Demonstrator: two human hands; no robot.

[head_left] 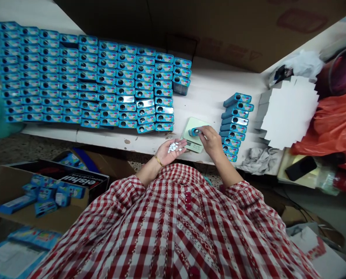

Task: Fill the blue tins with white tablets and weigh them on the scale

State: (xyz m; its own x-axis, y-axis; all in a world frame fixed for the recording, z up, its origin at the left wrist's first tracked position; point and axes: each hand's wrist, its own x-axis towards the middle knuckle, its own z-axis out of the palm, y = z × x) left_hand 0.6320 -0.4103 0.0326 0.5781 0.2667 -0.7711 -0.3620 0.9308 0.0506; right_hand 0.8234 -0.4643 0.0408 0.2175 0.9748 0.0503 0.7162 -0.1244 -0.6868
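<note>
My left hand lies palm up at the table's near edge, cupped around a small heap of white pellets. My right hand reaches over a pale green scale and pinches a small blue box that rests on the scale's platform. Just right of that hand stands a leaning column of the same blue boxes. A large block of blue boxes in tidy rows fills the table's left half.
White flat cardboard blanks lie to the right, with a grey rag and a dark phone near them. Orange plastic bulges at far right. A cardboard carton holding loose blue boxes sits on the floor at left.
</note>
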